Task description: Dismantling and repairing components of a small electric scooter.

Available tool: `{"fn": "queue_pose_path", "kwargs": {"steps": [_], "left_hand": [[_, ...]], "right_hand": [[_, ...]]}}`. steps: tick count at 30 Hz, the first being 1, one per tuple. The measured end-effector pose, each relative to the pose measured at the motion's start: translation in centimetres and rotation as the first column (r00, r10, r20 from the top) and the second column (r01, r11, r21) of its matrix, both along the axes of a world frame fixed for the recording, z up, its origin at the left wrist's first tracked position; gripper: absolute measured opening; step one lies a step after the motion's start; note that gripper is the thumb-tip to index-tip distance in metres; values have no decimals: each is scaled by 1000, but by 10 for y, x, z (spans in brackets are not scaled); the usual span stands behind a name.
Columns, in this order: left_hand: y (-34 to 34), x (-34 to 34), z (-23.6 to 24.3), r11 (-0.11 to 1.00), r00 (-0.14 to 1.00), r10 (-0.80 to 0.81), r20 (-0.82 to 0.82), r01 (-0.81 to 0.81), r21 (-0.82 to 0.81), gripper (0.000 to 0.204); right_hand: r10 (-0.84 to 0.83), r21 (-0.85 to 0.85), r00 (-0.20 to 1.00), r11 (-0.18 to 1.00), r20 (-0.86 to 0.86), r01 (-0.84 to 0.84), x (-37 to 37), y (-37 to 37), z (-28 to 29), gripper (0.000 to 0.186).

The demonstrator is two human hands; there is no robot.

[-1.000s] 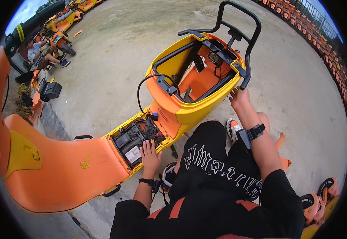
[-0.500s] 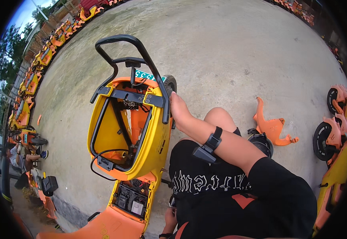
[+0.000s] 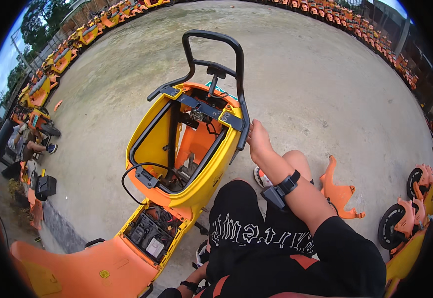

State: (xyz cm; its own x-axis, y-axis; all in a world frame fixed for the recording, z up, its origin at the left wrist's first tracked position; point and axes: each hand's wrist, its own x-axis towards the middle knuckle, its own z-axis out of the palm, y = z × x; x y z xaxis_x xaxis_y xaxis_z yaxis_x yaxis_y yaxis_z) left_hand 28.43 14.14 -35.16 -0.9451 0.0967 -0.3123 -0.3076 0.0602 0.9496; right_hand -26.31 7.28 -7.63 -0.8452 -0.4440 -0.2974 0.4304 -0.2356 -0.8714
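A yellow and orange scooter body (image 3: 200,191) stands before me, its seat opening bare and showing the frame tubes inside. A black rear rack (image 3: 241,64) is bolted across its far end. My right hand (image 3: 259,140) is against the right side of the rack's lower end; its fingers are mostly hidden, so their grip cannot be made out. Low in the view, my left hand (image 3: 200,272) is beside my leg, its fingers out of sight. Between seat shell and orange footboard (image 3: 92,270), a compartment with wiring and electrical parts (image 3: 149,233) lies uncovered.
An orange plastic panel (image 3: 339,191) lies on the concrete to my right. Scooter parts with black wheels (image 3: 391,226) stand at the right edge. At far left a person (image 3: 28,144) sits by a scooter, near a black box (image 3: 45,186). Rows of scooters (image 3: 85,35) line the yard.
The view has shifted, so the scooter appears farther right and more tilted. My right hand stays beside the rack. More of the footboard and one of my shoes now show.
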Motion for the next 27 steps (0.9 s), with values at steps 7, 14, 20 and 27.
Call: {"fn": "queue_pose_path", "kwargs": {"steps": [7,14,20,27], "left_hand": [[3,-52,97,875,945,99,312,-232,424,65],[17,-36,88,808,925,130,356,-307,503,64],[14,-40,88,826,890,186,417,-371,423,63],[-12,-71,79,852,805,253,537,-448,270,62]], "right_hand": [[-13,-22,993,1000,-113,10,-14,24,11,67],[-108,-108,977,990,-182,89,0,-16,69,68],[101,-273,971,948,-219,-160,-8,-8,62,56],[178,-213,956,950,-235,-229,-10,-11,73,54]]}}
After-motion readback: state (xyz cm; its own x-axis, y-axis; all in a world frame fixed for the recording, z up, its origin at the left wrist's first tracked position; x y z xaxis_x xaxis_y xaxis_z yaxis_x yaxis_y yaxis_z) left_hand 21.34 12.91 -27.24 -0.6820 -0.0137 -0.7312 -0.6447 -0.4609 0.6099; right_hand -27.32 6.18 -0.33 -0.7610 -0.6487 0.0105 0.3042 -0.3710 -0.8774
